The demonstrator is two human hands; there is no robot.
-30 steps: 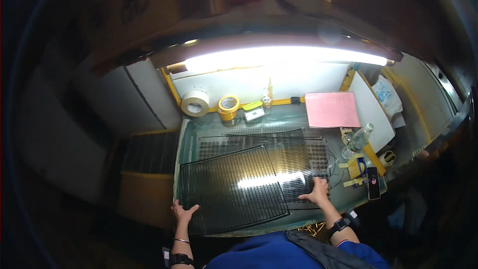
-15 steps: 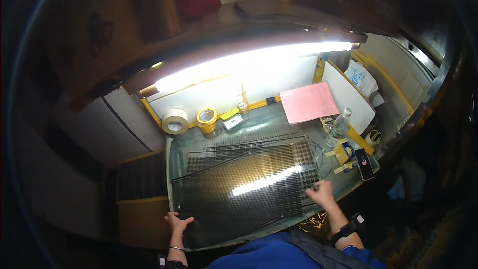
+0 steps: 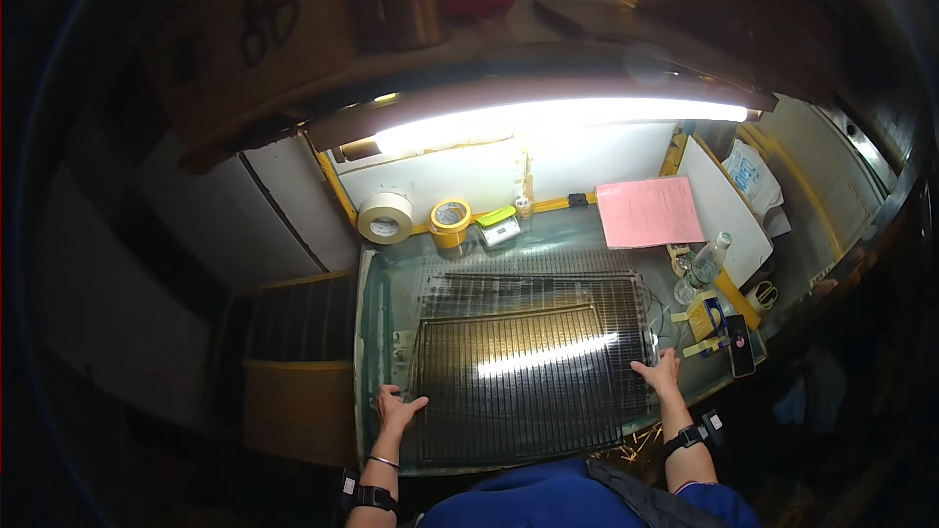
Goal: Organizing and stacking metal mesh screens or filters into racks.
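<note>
A large dark, see-through sheet with fine ribs [image 3: 518,406] lies on the near part of the tabletop, over another gridded sheet [image 3: 626,298] that shows behind and to its right. At its left edge is my left hand [image 3: 395,411], thumb stretched onto the sheet and fingers apart from it, outside the edge. My right hand [image 3: 664,374] is at the right edge in much the same pose, its thumb tip reaching the sheets. Neither hand is closed round an edge. A bright lamp reflection crosses the upper sheet, and the sheets' exact layers are hard to separate.
Along the back stand a white tape roll [image 3: 385,218], a yellow tape roll [image 3: 451,221] and a small scale [image 3: 499,228]. A pink paper [image 3: 649,212] leans there. At right are a clear bottle [image 3: 711,259], a yellow-and-blue tape dispenser [image 3: 704,318] and a phone [image 3: 741,346].
The ribbed sheet has shifted on the table and lies straighter, its slant gone. Both hands have moved away from me along its sides. The whole view has also shifted.
</note>
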